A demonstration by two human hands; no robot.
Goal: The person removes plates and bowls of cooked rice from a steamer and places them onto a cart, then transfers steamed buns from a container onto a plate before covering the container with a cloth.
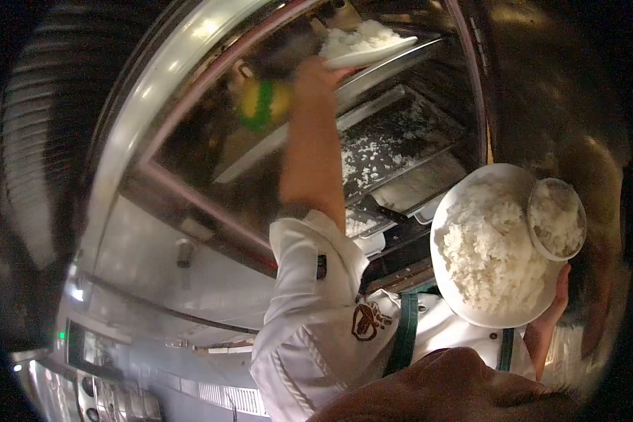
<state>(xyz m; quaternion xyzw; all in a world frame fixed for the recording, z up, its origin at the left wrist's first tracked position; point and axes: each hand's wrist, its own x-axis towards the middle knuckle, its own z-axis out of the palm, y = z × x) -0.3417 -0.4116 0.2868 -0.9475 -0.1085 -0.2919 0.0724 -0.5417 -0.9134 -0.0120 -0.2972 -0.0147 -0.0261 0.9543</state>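
Note:
My left hand, at the end of a stretched-out arm, grips the near side of a white plate heaped with white rice. This plate is over a metal ledge inside a framed opening. My right hand supports the edge of a white oval plate close to my chest; most of its fingers are hidden underneath. A large mound of rice covers the oval plate. At the plate's right edge, a small round see-through bowl contains more rice.
Below the ledge, a dark tray is strewn with rice grains. A black-handled utensil lies nearer, beside white containers. A blurred yellow-and-green object is left of my forearm. The opening's metal frame rises at right.

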